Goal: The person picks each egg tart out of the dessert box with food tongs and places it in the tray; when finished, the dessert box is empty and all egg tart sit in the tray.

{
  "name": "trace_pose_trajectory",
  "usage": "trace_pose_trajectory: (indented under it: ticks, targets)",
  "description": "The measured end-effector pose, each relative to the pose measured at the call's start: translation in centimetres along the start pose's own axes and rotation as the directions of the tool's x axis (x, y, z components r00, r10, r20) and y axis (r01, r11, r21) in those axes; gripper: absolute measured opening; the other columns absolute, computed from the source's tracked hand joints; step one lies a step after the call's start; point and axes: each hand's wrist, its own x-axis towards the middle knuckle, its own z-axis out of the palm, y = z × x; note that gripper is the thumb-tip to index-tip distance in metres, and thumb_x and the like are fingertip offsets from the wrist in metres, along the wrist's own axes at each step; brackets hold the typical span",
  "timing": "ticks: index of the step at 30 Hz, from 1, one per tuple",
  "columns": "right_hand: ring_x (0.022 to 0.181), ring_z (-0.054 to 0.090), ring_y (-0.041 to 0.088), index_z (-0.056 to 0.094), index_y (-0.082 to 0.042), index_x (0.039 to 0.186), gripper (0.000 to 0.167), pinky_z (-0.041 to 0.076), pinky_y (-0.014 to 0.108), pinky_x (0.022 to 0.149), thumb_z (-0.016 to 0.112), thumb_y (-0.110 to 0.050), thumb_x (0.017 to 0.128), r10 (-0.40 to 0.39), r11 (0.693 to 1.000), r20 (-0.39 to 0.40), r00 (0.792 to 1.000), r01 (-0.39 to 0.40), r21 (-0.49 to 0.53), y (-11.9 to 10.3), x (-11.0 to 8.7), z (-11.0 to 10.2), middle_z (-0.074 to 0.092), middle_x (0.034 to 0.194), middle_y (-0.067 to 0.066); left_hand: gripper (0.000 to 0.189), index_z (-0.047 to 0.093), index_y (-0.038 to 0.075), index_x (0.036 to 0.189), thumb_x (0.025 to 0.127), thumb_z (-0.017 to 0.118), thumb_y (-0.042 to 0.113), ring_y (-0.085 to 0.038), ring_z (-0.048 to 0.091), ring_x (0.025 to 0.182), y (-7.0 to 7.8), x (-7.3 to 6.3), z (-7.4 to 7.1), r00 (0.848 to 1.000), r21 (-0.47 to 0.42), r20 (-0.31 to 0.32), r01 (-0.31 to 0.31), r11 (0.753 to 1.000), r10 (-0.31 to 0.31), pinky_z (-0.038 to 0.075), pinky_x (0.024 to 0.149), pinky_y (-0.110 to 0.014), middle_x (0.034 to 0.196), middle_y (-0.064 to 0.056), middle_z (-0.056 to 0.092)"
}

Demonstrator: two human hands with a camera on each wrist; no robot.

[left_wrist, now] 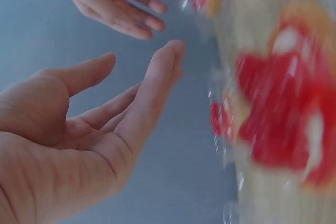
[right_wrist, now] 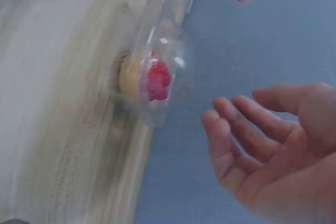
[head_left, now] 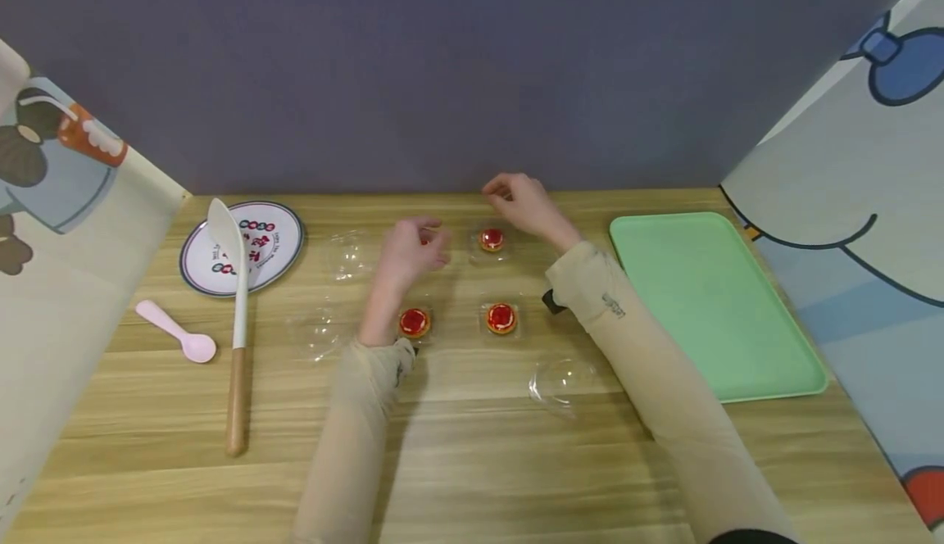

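My left hand [head_left: 410, 253] hovers over a small red-topped tart [head_left: 425, 241] in the back row, which it mostly hides. Its fingers look loosely extended and hold nothing in the left wrist view. Beside it, a tart [head_left: 491, 239] sits under a clear domed lid [right_wrist: 180, 69]. Behind that covered tart, my right hand [head_left: 525, 202] is raised, its fingers gently bent around nothing. Nearer to me are two more tarts, one at the left [head_left: 415, 323] and one at the right [head_left: 501, 318], each on a clear plastic base.
Clear plastic lids lie loose: two at the left [head_left: 348, 256] [head_left: 320, 335], one at the front right [head_left: 564, 384]. Farther left are a patterned plate [head_left: 283, 261], a long-handled spatula [head_left: 240, 315] across it, and a pink spoon [head_left: 177, 333]. A green tray [head_left: 708, 306] lies at the right.
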Motion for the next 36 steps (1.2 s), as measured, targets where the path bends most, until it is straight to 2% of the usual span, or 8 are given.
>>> trace_pose_trajectory:
  ticks: [8, 12, 15, 18, 22, 27, 31, 36]
  targets:
    - [0.137, 0.055, 0.044, 0.054, 0.015, 0.144, 0.037, 0.048, 0.051, 0.116, 0.048, -0.003, 0.112, 0.115, 0.991, 0.138, 0.984, -0.104, -0.087, 1.8, -0.4, 0.0, 0.058, 0.146, 0.031, 0.044, 0.058, -0.013, 0.142, 0.103, 0.066, 0.006, -0.037, 0.078, 0.096, -0.9, 0.8, 2.8, 1.000, 0.183, -0.005, -0.008, 0.983, 0.009, 0.066, 0.086, -0.039, 0.124, -0.029, 0.073]
    - [0.134, 0.056, 0.046, 0.050, 0.019, 0.145, 0.039, 0.047, 0.050, 0.118, 0.046, 0.001, 0.111, 0.131, 0.989, 0.187, 0.974, -0.116, -0.093, 2.3, -0.6, 0.1, 0.055, 0.147, 0.036, 0.050, 0.053, -0.012, 0.149, 0.103, 0.065, 0.004, -0.036, 0.079, 0.096, -1.2, 0.8, 3.6, 0.999, 0.247, 0.023, -0.032, 0.968, 0.027, 0.066, 0.086, -0.038, 0.121, -0.028, 0.074]
    - [0.122, 0.063, 0.048, 0.047, 0.022, 0.145, 0.040, 0.054, 0.049, 0.109, 0.046, 0.003, 0.109, 0.136, 0.990, 0.215, 0.967, -0.126, -0.057, 2.6, -0.8, 0.3, 0.058, 0.140, 0.038, 0.053, 0.047, -0.013, 0.153, 0.104, 0.062, -0.001, -0.036, 0.079, 0.094, -1.4, 0.8, 4.1, 0.998, 0.220, 0.055, -0.033, 0.975, 0.021, 0.067, 0.079, -0.035, 0.120, -0.029, 0.074]
    - [0.103, 0.071, 0.044, 0.045, 0.025, 0.144, 0.040, 0.062, 0.047, 0.097, 0.047, 0.005, 0.108, 0.136, 0.990, 0.241, 0.961, -0.139, -0.006, 2.9, -0.9, 0.4, 0.067, 0.122, 0.038, 0.049, 0.050, -0.013, 0.150, 0.103, 0.061, -0.005, -0.038, 0.078, 0.093, -1.6, 0.8, 4.4, 0.997, 0.153, 0.074, -0.003, 0.988, -0.008, 0.067, 0.074, -0.033, 0.118, -0.031, 0.074]
    - [0.078, 0.072, 0.030, 0.045, 0.024, 0.143, 0.039, 0.065, 0.039, 0.086, 0.046, 0.005, 0.109, 0.144, 0.987, 0.269, 0.952, -0.157, 0.026, 3.2, -1.0, 0.5, 0.071, 0.098, 0.030, 0.044, 0.053, -0.013, 0.147, 0.103, 0.060, -0.007, -0.042, 0.077, 0.095, -1.7, 0.8, 4.6, 0.995, 0.053, 0.077, 0.056, 0.997, -0.060, 0.067, 0.078, -0.035, 0.120, -0.033, 0.072]
    - [0.076, 0.070, 0.021, 0.040, 0.022, 0.148, 0.042, 0.066, 0.034, 0.082, 0.043, 0.006, 0.110, 0.197, 0.965, 0.292, 0.936, -0.238, 0.112, 3.2, -1.4, 0.6, 0.067, 0.112, 0.032, 0.046, 0.049, -0.016, 0.149, 0.105, 0.058, -0.008, -0.044, 0.076, 0.099, -1.8, 1.0, 4.7, 0.993, -0.021, 0.061, 0.104, 0.994, -0.102, 0.067, 0.083, -0.037, 0.122, -0.034, 0.070]
    - [0.080, 0.070, 0.024, 0.039, 0.023, 0.147, 0.041, 0.067, 0.032, 0.080, 0.041, 0.009, 0.109, 0.239, 0.933, 0.292, 0.926, -0.302, 0.194, 2.9, -1.7, 0.8, 0.060, 0.123, 0.037, 0.045, 0.050, -0.017, 0.147, 0.104, 0.059, -0.009, -0.042, 0.076, 0.101, -2.0, 1.1, 4.8, 0.994, 0.020, 0.046, 0.095, 0.995, -0.096, 0.067, 0.084, -0.036, 0.118, -0.032, 0.073]
    - [0.082, 0.067, 0.024, 0.043, 0.024, 0.141, 0.036, 0.067, 0.033, 0.080, 0.042, 0.011, 0.108, 0.263, 0.916, 0.278, 0.924, -0.330, 0.230, 2.8, -2.0, 1.0, 0.060, 0.118, 0.035, 0.041, 0.056, -0.017, 0.142, 0.102, 0.060, -0.009, -0.040, 0.076, 0.101, -2.1, 1.2, 4.9, 0.997, 0.054, 0.027, 0.076, 0.996, -0.077, 0.067, 0.085, -0.035, 0.113, -0.031, 0.074]
